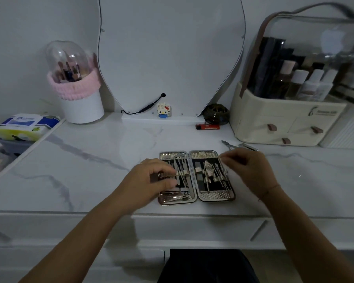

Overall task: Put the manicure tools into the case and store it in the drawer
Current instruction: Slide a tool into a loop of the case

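A metal manicure case (pixel 207 154) lies open and flat near the front edge of the marble tabletop, with several steel tools strapped into both halves. My left hand (pixel 149 178) rests over the case's left half, its fingers curled on a small textured tool (pixel 168 176). My right hand (pixel 247 170) hovers at the case's right edge with fingers curled; blur hides whether it pinches anything. Two loose tools lie on the table behind that hand: cuticle nippers (pixel 228 145) and a second steel tool (pixel 249 147). The drawer front (pixel 192 227) below the tabletop is closed.
A cream cosmetics organizer (pixel 278 123) with small drawers stands at the back right. A red lighter (pixel 207 126), a dark round dish (pixel 216 113) and a toy figure (pixel 164 110) sit by the mirror base. A brush holder (pixel 80 99) and wipes packs (pixel 27 125) are at the left.
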Demonstrator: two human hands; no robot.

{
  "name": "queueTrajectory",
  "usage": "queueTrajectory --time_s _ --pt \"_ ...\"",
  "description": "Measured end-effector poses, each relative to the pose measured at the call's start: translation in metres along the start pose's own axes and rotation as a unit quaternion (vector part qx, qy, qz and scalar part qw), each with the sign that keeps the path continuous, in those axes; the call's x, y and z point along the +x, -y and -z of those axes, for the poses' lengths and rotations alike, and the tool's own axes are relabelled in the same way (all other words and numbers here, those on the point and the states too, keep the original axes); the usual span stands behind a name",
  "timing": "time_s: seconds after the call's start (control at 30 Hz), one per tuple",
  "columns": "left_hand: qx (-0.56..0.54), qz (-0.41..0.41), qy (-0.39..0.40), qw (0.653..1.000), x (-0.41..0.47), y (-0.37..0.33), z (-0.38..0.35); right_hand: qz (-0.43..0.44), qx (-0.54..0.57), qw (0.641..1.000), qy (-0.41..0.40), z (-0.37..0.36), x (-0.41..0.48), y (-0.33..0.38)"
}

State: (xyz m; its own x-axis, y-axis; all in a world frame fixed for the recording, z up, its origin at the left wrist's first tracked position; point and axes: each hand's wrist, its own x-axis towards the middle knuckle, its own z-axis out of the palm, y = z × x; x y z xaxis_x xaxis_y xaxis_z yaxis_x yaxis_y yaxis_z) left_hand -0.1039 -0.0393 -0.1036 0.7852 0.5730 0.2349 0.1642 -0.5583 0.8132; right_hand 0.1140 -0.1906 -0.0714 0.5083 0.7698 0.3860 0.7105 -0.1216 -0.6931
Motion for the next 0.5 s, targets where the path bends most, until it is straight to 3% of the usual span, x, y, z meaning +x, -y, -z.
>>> queueTrajectory --time_s 0.1,0.17,0.33,0.5 --pt "-0.087 0.035 0.001 0.996 0.022 0.000 0.000 -0.076 -0.045 0.992 -0.091 0.026 0.020 -0.031" --pt "-0.083 0.042 -0.018 0.995 0.040 0.003 -0.001 -0.127 -0.077 0.982 -0.115 0.040 0.032 -0.049" --pt "0.036 0.034 -0.026 0.998 0.084 0.007 -0.001 -0.174 -0.130 0.974 -0.063 0.045 0.049 -0.089" --pt "0.033 0.058 0.028 0.997 0.112 0.001 -0.006 -0.156 -0.162 0.973 -0.059 0.042 0.053 -0.096"
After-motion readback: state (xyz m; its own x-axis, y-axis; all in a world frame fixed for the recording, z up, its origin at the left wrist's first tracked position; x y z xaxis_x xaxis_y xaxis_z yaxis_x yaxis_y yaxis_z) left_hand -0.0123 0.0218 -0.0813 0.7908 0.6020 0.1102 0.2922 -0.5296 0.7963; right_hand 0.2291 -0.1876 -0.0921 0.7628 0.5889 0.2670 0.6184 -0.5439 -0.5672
